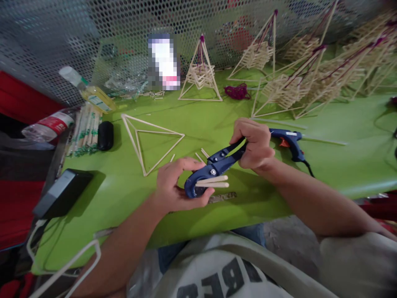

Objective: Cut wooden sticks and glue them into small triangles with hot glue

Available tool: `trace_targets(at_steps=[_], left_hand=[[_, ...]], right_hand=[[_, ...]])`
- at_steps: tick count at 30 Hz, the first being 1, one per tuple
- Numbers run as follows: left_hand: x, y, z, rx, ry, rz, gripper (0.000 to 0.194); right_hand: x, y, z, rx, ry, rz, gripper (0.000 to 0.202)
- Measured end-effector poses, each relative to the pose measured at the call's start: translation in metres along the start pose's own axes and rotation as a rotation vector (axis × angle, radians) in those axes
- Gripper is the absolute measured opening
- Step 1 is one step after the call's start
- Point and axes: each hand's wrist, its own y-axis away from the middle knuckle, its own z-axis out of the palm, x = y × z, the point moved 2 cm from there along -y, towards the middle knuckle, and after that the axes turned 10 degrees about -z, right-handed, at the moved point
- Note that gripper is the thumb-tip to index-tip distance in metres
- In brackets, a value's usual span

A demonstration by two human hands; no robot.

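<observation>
My right hand is closed around the handles of a blue pipe cutter. Its curved jaw is on the left, beside my left hand. Two thin wooden sticks pass across the jaw with their cut ends pointing right. My left fingers and thumb curl round the jaw and the sticks; the sticks' other ends are hidden by that hand. Several short stick pieces lie just behind the cutter. A triangular stick frame rests on the green table beyond my left hand.
A blue glue gun lies right of my right hand. Several stick pyramids and purple yarn stand along the mesh wall. At left are bottles, wrapped chopsticks, a black case and a dark box with a white cable.
</observation>
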Motion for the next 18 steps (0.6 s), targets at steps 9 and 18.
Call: trace_targets(at_steps=[9, 18], left_hand=[[-0.009, 0.008, 0.001, -0.006, -0.037, 0.086, 0.065], [-0.055, -0.022, -0.008, -0.376, 0.537, -0.153, 0.1]], right_hand=[[0.005, 0.002, -0.003, 0.066, 0.057, -0.129, 0.084], [-0.001, 0.002, 0.012, -0.053, -0.274, 0.577, 0.096]])
